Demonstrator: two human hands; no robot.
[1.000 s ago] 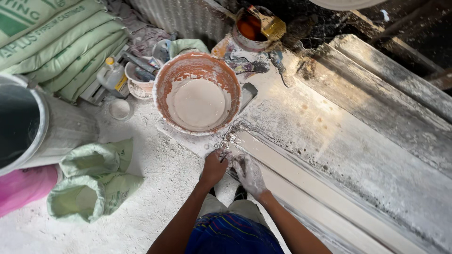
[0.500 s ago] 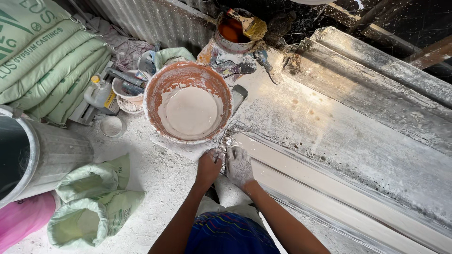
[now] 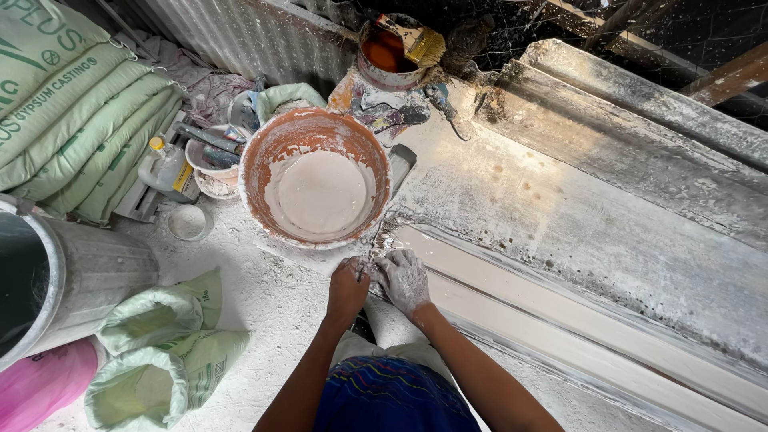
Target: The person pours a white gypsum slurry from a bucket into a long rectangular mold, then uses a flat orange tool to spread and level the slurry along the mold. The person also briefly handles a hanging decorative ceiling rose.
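A person is crouching at the near end of a long white plaster moulding (image 3: 592,336), both hands working together at its tip. The left hand (image 3: 349,288) and the plaster-caked right hand (image 3: 402,278) are pinching at a small tangle of pale fibres (image 3: 386,240) lying on the moulding's end, just below the rim of an orange basin (image 3: 317,186) of creamy plaster mix; the fingers are curling closed, though whether they are actually gripping strands is hard to tell from above. Doing this well seemingly means pressing the fibres flat into the wet surface with light fingertip pressure, keeping them inside the profile's edges. Stacked pale green sacks (image 3: 76,120) with dark green lettering are filling the upper left corner. Two opened green bags (image 3: 164,352), rolled down, are slumping at lower left beside a grey drum (image 3: 88,276). A small bottle (image 3: 166,166) with a yellow label is standing near the sacks, and a brush (image 3: 416,40) is resting across a can (image 3: 386,54) of orange-brown liquid beyond the basin.
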